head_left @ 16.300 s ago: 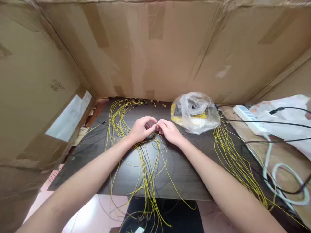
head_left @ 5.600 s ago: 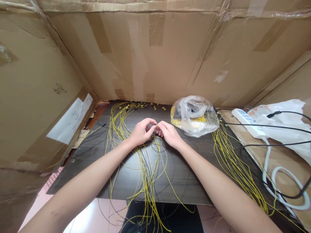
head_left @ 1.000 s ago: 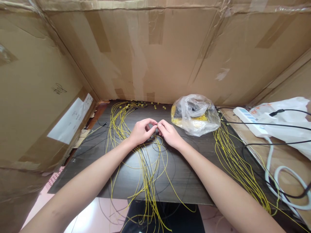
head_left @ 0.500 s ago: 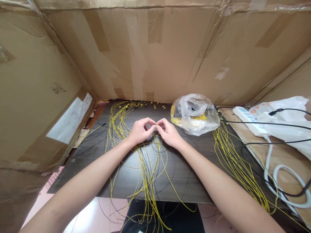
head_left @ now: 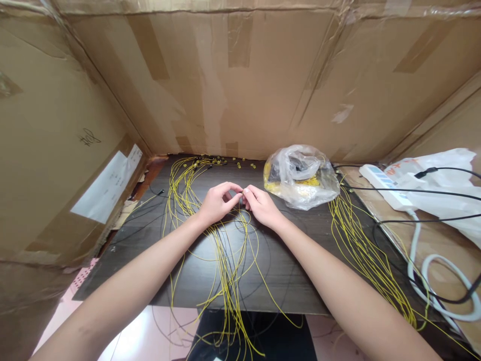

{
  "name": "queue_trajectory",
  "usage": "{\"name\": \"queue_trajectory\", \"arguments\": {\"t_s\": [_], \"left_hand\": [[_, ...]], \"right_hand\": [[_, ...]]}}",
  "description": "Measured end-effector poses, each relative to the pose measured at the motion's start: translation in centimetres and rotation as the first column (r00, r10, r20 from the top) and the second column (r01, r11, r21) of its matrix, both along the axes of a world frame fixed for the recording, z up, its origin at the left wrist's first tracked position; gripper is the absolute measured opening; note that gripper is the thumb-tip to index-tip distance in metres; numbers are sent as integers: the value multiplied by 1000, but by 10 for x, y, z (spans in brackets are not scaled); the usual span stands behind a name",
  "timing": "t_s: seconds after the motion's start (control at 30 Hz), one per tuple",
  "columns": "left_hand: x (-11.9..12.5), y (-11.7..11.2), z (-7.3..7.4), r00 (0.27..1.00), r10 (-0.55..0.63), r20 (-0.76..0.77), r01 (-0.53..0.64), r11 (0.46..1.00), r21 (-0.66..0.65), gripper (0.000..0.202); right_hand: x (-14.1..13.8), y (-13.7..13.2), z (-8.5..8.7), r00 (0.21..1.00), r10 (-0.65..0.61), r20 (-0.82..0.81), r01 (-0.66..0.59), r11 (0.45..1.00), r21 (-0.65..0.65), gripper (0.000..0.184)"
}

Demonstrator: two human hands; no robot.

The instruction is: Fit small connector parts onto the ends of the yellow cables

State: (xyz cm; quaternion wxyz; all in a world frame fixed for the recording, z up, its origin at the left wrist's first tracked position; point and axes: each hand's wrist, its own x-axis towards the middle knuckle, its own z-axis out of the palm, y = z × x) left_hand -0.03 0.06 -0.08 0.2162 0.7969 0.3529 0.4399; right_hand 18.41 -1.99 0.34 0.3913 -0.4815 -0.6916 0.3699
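Over the middle of the dark tabletop (head_left: 285,265), my left hand (head_left: 220,203) and my right hand (head_left: 261,204) meet fingertip to fingertip. Both are closed in a pinch. What sits between the fingers is small and mostly covered; I cannot make out what it is. Below and to the left of them spreads a bundle of thin yellow wires (head_left: 227,271), some hanging over the front edge. Dark tips of wires gather at the back left, where several tiny yellow pieces (head_left: 239,165) lie scattered.
A clear plastic bag (head_left: 308,188) with yellow contents stands at the back right. Beside it runs another bundle of yellow wires (head_left: 361,250). Farther right are a white power strip (head_left: 387,188), black cables and a white cord (head_left: 417,245). Cardboard walls (head_left: 210,90) enclose the back and sides.
My right thumb and fingers have shifted their pinch, the thumb now reaching up over the small piece, which is more hidden. My left hand has stayed almost still.
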Motion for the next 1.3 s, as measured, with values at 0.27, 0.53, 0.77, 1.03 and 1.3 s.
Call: {"name": "queue_trajectory", "arguments": {"t_s": [0.27, 0.53, 0.77, 1.03, 1.3], "left_hand": [[0, -2, 1, 1000, 4, -15, -4, 1000, 23, 10], [1, -1, 1, 1000, 1, 2, -1, 999, -36, 12], [0, -1, 1, 1000, -19, -11, 19, 1000, 10, 10], [0, -2, 1, 1000, -7, -22, 8, 999, 35, 10], [0, 0, 1, 1000, 17, 7, -16, 995, -103, 13]], "right_hand": [[0, 3, -4, 998, 35, -59, -36, 999, -13, 43], [0, 2, -4, 990, 26, -139, -37, 996, -76, 17], [1, 3, -4, 993, 24, -115, -35, 995, -93, 20], [0, 3, -5, 995, 61, -73, -63, 998, -24, 42], [1, 3, -6, 990, 16, -139, -27, 997, -74, 21]]}}
